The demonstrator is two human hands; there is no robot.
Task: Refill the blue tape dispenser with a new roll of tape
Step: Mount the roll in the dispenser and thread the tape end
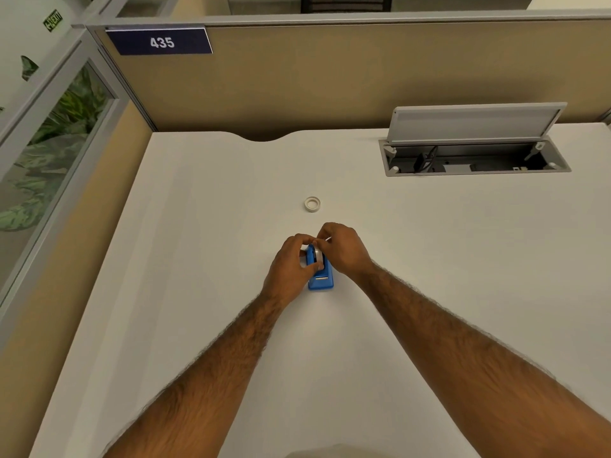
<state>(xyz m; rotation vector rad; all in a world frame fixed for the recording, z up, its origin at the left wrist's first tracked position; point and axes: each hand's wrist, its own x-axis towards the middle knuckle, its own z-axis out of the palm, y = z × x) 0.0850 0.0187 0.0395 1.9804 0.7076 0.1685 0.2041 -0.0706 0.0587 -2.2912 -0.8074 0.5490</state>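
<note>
The blue tape dispenser stands on the white desk, its metal cutter end facing me. My left hand grips its left side, thumb across the body. A roll of clear tape sits upright in the dispenser's cradle, and my right hand pinches the top of that roll with curled fingers. A small white ring, either a tape roll or an empty core, lies flat on the desk a short way beyond my hands.
An open cable tray with a raised grey lid is set into the desk at the back right. Beige partition walls close off the back and left. A notch cuts into the desk's far edge.
</note>
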